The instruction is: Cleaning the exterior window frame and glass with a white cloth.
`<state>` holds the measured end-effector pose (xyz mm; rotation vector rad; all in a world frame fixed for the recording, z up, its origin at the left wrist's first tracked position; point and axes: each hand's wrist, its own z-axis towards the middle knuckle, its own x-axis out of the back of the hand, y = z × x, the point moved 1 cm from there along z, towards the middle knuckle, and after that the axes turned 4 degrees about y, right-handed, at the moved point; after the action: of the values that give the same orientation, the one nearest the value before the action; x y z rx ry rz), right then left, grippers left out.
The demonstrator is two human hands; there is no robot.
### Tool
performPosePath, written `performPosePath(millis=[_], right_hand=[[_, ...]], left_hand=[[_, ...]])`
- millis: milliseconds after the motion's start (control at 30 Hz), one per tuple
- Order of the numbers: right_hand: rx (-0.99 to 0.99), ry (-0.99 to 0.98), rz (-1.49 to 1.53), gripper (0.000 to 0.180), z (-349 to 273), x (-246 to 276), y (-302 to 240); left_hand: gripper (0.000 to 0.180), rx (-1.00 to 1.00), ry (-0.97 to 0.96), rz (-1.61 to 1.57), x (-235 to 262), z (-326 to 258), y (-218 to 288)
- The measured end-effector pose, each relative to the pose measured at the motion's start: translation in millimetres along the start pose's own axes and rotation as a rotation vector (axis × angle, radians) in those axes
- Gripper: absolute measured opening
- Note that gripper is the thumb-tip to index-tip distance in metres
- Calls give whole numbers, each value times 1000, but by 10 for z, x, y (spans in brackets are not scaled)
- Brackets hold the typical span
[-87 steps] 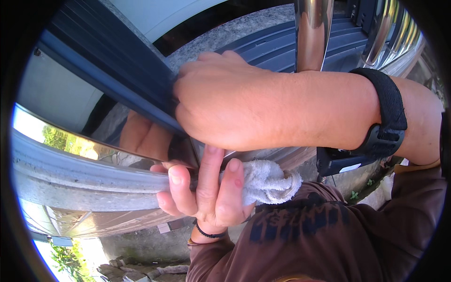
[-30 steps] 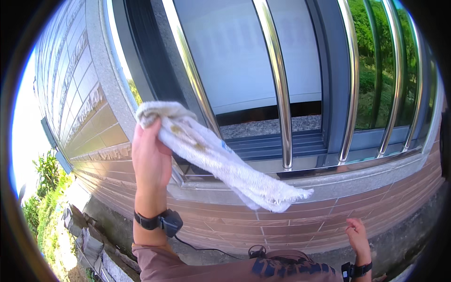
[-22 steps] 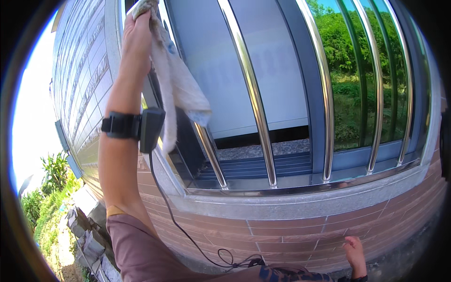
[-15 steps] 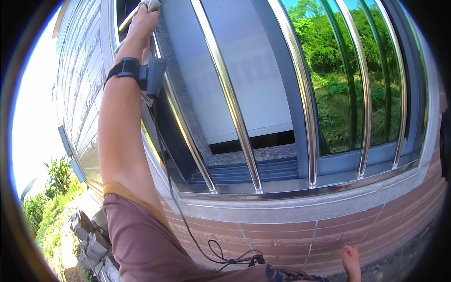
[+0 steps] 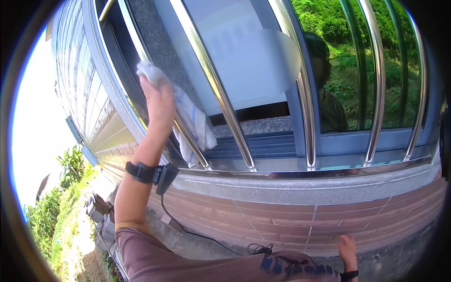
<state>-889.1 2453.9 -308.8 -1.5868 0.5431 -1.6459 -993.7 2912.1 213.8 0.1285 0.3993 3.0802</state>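
My left hand [image 5: 159,101] is closed round a white cloth [image 5: 190,120], pressing it about one of the upright shiny metal bars [image 5: 134,33] of a window grille. The cloth's upper end bunches above my fingers, and its loose part hangs down beside the bar toward the sill. A strap with a grey device [image 5: 164,178] sits on my left wrist, and a dark cable runs down from it. Low at the right, my right hand [image 5: 347,249] hovers near the tiled wall with its fingers curled and nothing visible in it.
More metal bars [image 5: 211,80] stand before the window, rising from a metal rail above a grey stone ledge [image 5: 282,188]. Brown tiles [image 5: 282,216] face the wall below. Dark glass [image 5: 394,84] at right reflects greenery. Rubble [image 5: 101,211] and plants [image 5: 70,169] lie at left.
My left hand has come down along the bar with the cloth, from the top of the picture to about the window's mid-height. My right hand has shifted only slightly.
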Motion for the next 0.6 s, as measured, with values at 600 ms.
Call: performPosePath(millis=[600], right_hand=[[-192,-105,33,33,-49,-65,-525]], left_hand=[[59,-388,100,-1,334,1247,531]])
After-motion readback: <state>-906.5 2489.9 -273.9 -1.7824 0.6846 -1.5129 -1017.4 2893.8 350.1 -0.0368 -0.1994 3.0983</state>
